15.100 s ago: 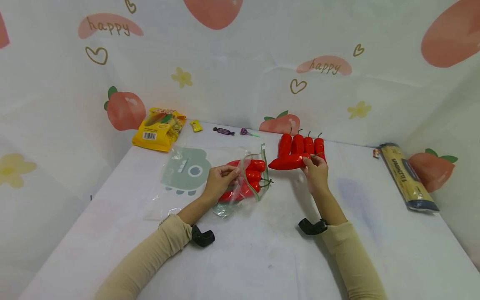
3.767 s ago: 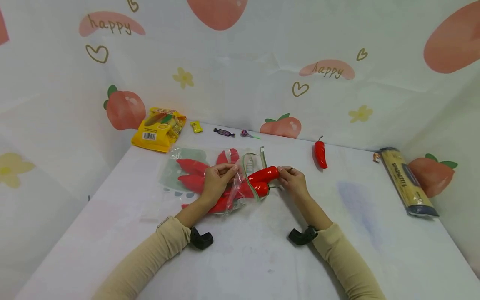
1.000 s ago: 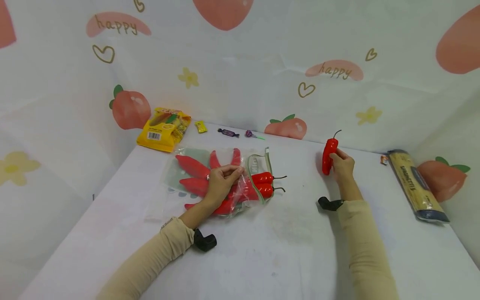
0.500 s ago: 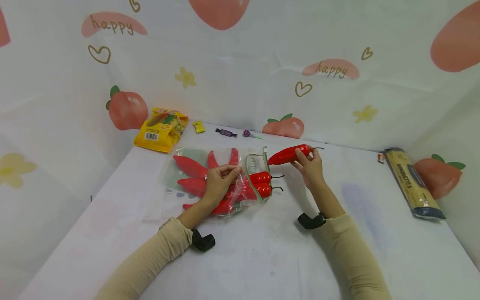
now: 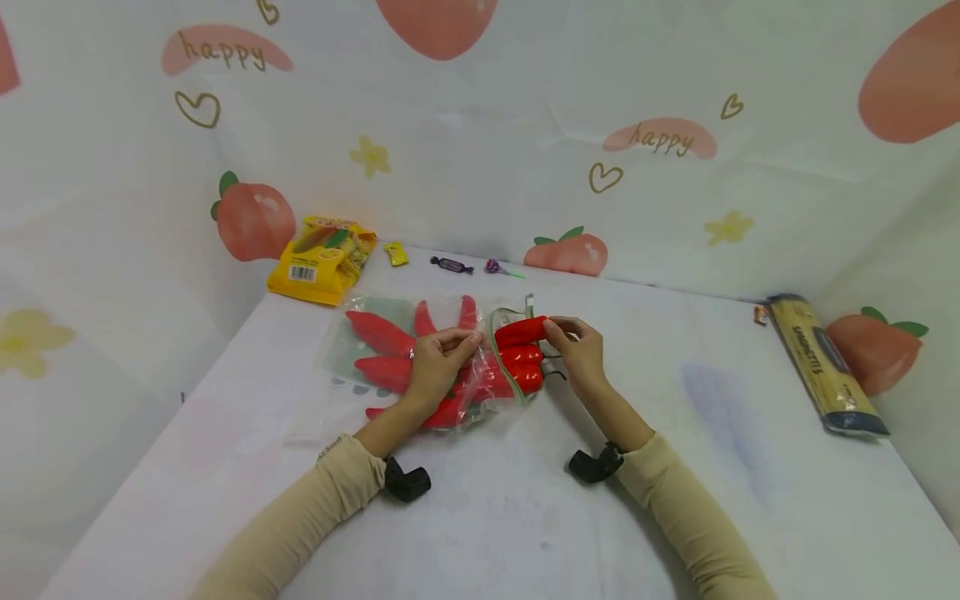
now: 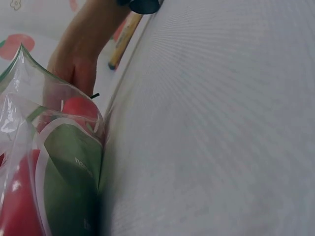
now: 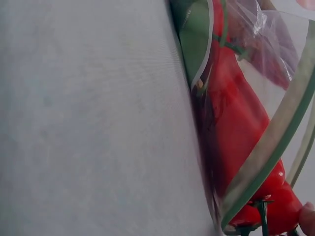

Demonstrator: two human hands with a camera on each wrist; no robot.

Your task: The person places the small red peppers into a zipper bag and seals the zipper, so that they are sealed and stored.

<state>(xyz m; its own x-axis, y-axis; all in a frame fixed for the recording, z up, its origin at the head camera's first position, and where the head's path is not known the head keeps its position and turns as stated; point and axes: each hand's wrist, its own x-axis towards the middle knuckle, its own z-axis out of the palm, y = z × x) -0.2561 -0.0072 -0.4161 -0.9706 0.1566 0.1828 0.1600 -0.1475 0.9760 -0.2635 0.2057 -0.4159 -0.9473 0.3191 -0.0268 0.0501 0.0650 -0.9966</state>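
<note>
A clear zip bag (image 5: 311, 408) with a green cartoon print lies mid-table, its green-edged mouth facing right. Several red chili peppers (image 5: 382, 333) are inside, and two stemmed ends (image 5: 527, 381) show at the mouth. My left hand (image 5: 435, 367) pinches the top layer of the bag near the opening. With thumb and fingers, my right hand (image 5: 583, 357) holds another red chili pepper (image 5: 519, 332) by its stem end, its front part within the mouth. The left wrist view shows the bag's green print (image 6: 71, 172); in the right wrist view, peppers (image 7: 236, 113) lie behind the plastic.
At the back left stands a yellow snack bag (image 5: 307, 271). Along the back edge lie a yellow wrapped candy (image 5: 396, 254), a purple wrapped candy (image 5: 452, 265) and a lollipop (image 5: 495, 267). A spaghetti pack (image 5: 825, 367) and a small wrapped candy (image 5: 761, 315) are at the right.
Peppers once standing at the back right have gone from there, and more fill the bag. My right hand lifted the last one, brought it left and put it into the mouth. The left stayed.
</note>
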